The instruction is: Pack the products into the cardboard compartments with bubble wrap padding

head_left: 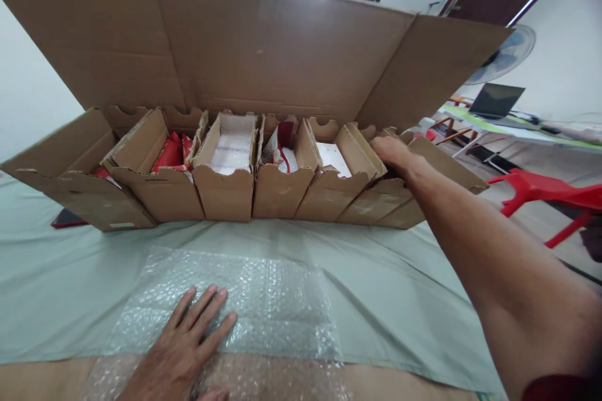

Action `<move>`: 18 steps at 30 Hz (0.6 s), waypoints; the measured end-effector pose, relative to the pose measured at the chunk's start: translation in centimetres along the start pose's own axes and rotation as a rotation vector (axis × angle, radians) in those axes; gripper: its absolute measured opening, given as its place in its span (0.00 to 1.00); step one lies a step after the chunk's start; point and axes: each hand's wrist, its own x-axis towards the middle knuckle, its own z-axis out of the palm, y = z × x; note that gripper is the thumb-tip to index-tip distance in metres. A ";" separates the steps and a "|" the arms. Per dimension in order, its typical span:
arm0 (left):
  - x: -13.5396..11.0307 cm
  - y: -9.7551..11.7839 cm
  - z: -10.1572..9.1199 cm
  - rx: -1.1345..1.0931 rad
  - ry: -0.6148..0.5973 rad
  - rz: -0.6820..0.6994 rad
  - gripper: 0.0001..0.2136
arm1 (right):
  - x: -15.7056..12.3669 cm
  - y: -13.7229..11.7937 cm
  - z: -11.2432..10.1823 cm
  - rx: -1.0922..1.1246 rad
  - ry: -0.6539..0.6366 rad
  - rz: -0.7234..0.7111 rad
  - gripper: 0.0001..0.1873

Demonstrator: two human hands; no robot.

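The left hand [181, 341] lies flat, fingers extended and grasping nothing, on a sheet of bubble wrap [277, 301], which is spread over the pale green cloth [395, 307] and crosses its near edge. The right hand [392, 153] reaches into the right-hand end of the row of open cardboard boxes [228, 194]; its fingers are hidden there, and whether they grip anything cannot be told. The row stands well back from the cloth's near edge, before a raised cardboard panel [282, 50], with red packets [170, 151] in the second box from the left.
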 end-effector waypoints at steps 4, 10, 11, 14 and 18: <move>-0.4 0.3 -0.4 -0.039 -0.049 -0.037 0.38 | -3.6 0.4 -4.8 0.049 0.295 0.169 0.14; -0.7 0.6 -0.6 -0.136 -0.058 -0.105 0.38 | -18.4 -3.9 -7.6 0.905 0.625 -0.144 0.05; -0.6 0.7 -1.0 -0.145 -0.026 -0.128 0.39 | -21.5 -5.2 -6.5 0.963 0.499 -0.220 0.03; -0.6 1.4 -2.8 -0.163 0.108 -0.213 0.38 | -29.1 -8.9 -1.7 1.037 -0.156 -0.430 0.07; -0.5 2.6 -3.6 -0.152 0.148 -0.183 0.33 | -30.9 -10.5 1.1 0.751 -0.683 -0.630 0.09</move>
